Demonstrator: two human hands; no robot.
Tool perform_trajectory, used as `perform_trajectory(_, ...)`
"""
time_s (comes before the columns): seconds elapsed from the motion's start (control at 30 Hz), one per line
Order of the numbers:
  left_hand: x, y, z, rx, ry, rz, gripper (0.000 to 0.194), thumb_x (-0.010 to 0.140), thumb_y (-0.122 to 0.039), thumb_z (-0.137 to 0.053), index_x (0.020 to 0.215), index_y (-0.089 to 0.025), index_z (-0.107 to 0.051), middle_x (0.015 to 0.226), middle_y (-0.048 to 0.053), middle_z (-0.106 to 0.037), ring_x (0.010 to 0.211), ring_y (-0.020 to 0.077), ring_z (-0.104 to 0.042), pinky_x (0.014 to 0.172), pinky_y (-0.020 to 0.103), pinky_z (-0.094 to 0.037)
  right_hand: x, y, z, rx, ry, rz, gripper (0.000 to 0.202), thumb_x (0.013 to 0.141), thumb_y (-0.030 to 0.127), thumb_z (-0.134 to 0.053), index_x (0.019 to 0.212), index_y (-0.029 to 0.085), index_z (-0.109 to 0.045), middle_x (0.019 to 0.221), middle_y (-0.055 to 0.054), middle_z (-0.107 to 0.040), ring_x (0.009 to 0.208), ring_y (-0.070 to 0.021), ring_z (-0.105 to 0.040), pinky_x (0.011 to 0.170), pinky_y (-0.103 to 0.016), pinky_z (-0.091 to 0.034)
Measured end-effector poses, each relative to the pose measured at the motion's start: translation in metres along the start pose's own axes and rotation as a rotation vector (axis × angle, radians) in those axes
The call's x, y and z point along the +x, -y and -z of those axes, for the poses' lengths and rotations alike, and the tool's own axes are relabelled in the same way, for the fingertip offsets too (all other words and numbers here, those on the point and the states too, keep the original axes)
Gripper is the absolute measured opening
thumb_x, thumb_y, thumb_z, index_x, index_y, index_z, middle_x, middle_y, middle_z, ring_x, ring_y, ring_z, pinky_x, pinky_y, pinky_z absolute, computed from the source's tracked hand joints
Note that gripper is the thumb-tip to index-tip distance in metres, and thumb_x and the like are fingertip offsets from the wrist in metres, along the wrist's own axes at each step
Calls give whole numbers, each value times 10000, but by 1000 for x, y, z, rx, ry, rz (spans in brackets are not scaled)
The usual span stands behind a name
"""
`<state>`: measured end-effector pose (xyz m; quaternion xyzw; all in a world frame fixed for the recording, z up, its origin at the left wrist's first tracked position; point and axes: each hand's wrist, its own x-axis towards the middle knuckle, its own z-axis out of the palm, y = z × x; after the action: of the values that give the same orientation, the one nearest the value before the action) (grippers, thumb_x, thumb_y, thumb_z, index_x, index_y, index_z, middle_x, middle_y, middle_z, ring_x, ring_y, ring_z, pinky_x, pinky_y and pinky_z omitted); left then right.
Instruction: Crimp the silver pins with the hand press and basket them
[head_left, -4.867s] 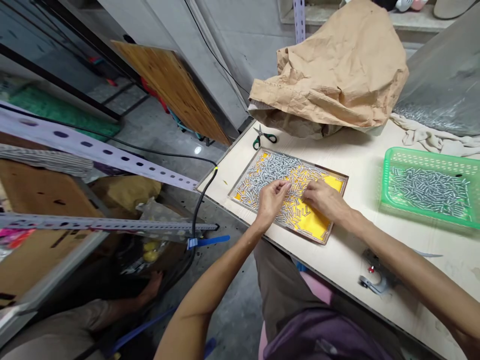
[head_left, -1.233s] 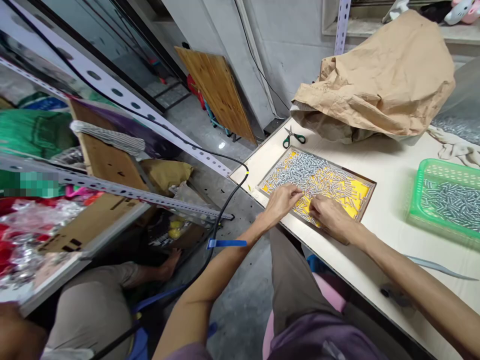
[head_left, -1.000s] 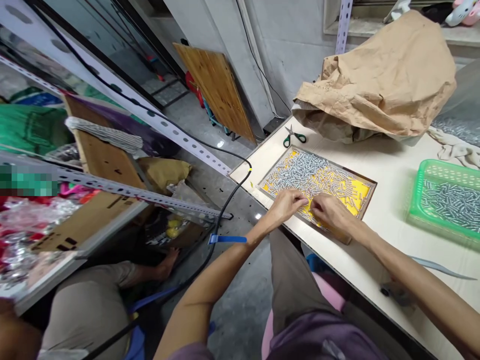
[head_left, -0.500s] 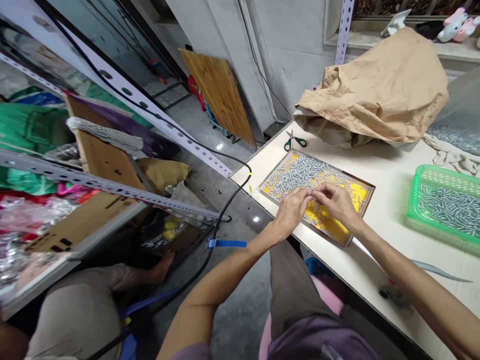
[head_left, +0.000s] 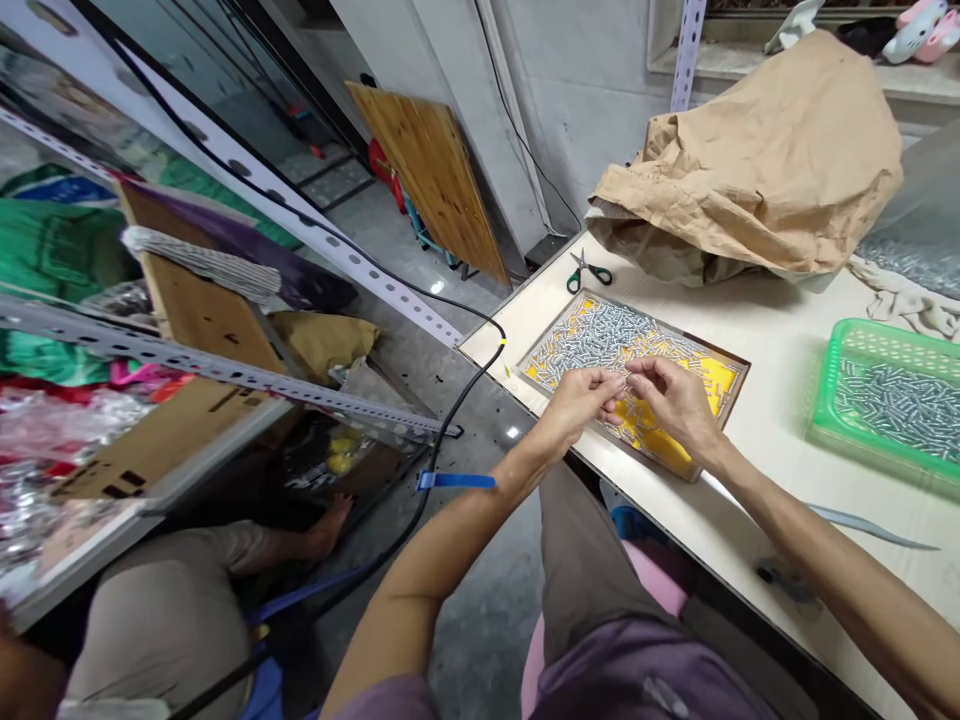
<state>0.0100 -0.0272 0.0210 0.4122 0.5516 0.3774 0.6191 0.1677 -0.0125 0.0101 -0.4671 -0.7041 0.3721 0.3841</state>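
A shallow tray [head_left: 739, 392] with a yellow bottom holds many small silver screw-like pieces [head_left: 600, 335], most thickly at its far left. Over its near edge, my left hand [head_left: 581, 405] is closed, thumb and fingertips pinched together on something too small to make out. Close beside it, my right hand [head_left: 671, 400] has its thumb and forefinger curled together above the yellow part of the tray; what they hold is hidden. The fingertips of both hands nearly meet.
Green-handled scissors [head_left: 589, 272] lie behind the tray. A crumpled brown paper bag [head_left: 757, 160] stands at the back. A green basket [head_left: 825, 390] of similar metal pieces is on the right. A black cable [head_left: 450, 410] hangs left of the table, and another person's leg [head_left: 165, 610] shows lower left.
My hands have moved slightly apart at the fingertips, and the lower fingers of my left hand are more spread. The camera view has shifted a little.
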Motion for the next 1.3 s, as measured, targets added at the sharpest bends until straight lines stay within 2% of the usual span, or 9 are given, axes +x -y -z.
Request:
perform_trajectory(0.13,3,-2,14,-63,-129,-8,288,776,-362,-763,825,-113,-629,672,-24,-574,495,24,-481,458,147,-500,-2,-6,2,-319,123,149,249,900,181,-483,1031,176,-694,965,-94,-666,853,-204,-557,768,-349,-436)
perform_trajectory(0.27,4,0,28,-1,-277,-114,258,740,-306,-769,881,-125,-650,654,-43,-565,507,36,-494,437,137,-477,-3,-9,-7,-529,476,309,196,922,204,-535,918,201,-731,937,-88,-647,883,-216,-504,806,-350,-380)
perform_trajectory(0.37,6,5,33,51,-293,-133,245,726,-297,-757,869,-125,-656,630,-49,-560,496,41,-492,436,145,-469,-3,-9,-15,-604,594,307,185,936,227,-539,890,194,-715,873,-77,-637,847,-209,-480,761,-334,-355)
perform_trajectory(0.57,12,17,32,231,-281,-155,204,782,-254,-690,929,-113,-691,680,-20,-601,505,54,-499,458,166,-468,-6,-10,-18,-612,538,209,180,867,88,-507,782,161,-647,785,-81,-640,823,-201,-499,749,-320,-371)
perform_trajectory(0.7,9,20,26,466,-266,-287,296,804,-210,-678,1092,-146,-701,885,26,-662,600,71,-554,586,211,-515,-4,-19,-11,-217,353,28,123,840,154,-510,822,174,-630,751,-30,-638,712,-157,-531,685,-295,-414)
perform_trajectory(0.87,1,21,13,589,-119,-386,138,821,-239,-692,925,-163,-742,826,27,-696,700,121,-614,686,245,-519,4,-27,1,254,137,-255,224,794,409,-606,830,188,-622,683,1,-616,611,-146,-547,566,-282,-433)
perform_trajectory(1.0,0,19,14,677,-210,-457,126,873,-186,-617,881,-175,-743,843,33,-710,762,138,-623,725,253,-497,4,-21,10,-81,78,-78,120,832,228,-554,856,193,-666,816,-37,-659,729,-163,-572,701,-320,-454)
perform_trajectory(1.17,-2,20,23,771,-183,-457,117,861,-167,-622,838,-181,-736,785,18,-690,737,140,-608,695,248,-470,-9,-15,14,-533,498,169,81,822,199,-684,882,222,-733,888,-71,-648,890,-223,-545,790,-348,-414)
perform_trajectory(1.3,-3,22,23,851,-77,-458,113,856,-141,-626,834,-185,-728,786,14,-682,745,142,-604,711,255,-460,-14,-19,16,-652,459,149,118,878,191,-624,945,203,-720,927,-94,-637,906,-236,-539,776,-345,-415)
